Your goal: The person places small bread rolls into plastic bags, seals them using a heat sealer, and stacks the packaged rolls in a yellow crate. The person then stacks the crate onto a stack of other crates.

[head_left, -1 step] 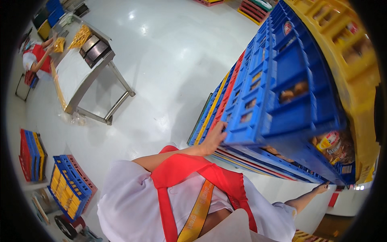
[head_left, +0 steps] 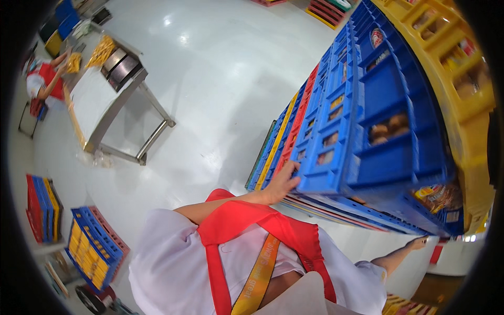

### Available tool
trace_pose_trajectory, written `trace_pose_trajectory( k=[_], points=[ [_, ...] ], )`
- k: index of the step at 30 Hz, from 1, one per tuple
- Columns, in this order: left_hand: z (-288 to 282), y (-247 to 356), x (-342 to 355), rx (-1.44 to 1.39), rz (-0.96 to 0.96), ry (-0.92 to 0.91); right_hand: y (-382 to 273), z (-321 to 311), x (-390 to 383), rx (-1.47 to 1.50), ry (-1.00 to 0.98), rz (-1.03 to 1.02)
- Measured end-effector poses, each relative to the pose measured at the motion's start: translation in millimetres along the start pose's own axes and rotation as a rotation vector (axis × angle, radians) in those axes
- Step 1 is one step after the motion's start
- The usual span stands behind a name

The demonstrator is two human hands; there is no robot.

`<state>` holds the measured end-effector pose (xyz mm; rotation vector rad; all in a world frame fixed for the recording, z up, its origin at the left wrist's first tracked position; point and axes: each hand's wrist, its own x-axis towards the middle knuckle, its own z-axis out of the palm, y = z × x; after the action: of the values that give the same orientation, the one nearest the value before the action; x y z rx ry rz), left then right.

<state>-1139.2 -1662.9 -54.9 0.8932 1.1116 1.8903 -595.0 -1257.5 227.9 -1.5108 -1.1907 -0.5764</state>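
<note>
A tall stack of plastic crates fills the right side. Blue crates [head_left: 391, 142] stand above thinner-looking red [head_left: 304, 118] and yellow [head_left: 276, 140] ones, with a yellow crate [head_left: 446, 68] at the far right. Through the slots show brown rounded buns [head_left: 388, 129] and bagged goods [head_left: 440, 196]. My left hand [head_left: 283, 184] has its fingers curled on the near corner of a blue crate, just beside the red one. My right hand [head_left: 418, 242] reaches out at the lower right, close to the blue crate's near edge; its small, partly hidden fingers do not show whether they touch.
At the upper left, a metal-legged table [head_left: 100, 107] carries dark metal tins [head_left: 121, 67] and a pile of yellow pieces [head_left: 102, 51]. A co-worker in a red apron [head_left: 51, 79] handles a bag there. More crates [head_left: 94, 247] stand at lower left, others [head_left: 326, 13] at the far top.
The stack and my left hand sit slightly further right in the picture. My right hand shows slightly more apart from the crate's edge. My left hand keeps its hold.
</note>
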Motion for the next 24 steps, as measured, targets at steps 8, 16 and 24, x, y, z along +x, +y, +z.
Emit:
trace_pose_trajectory(
  k=[8,16,24],
  points=[
    [-155,51,11,0.173,-0.057,-0.758,71,-134,-294,-0.264,-0.626,0.887],
    [-346,45,108,0.842,-0.398,-0.926,-83,-148,-674,-0.427,-1.796,0.677],
    [-370,4,348,0.778,-0.064,-0.957,-246,4,-784,-0.436,-2.093,0.285]
  ],
)
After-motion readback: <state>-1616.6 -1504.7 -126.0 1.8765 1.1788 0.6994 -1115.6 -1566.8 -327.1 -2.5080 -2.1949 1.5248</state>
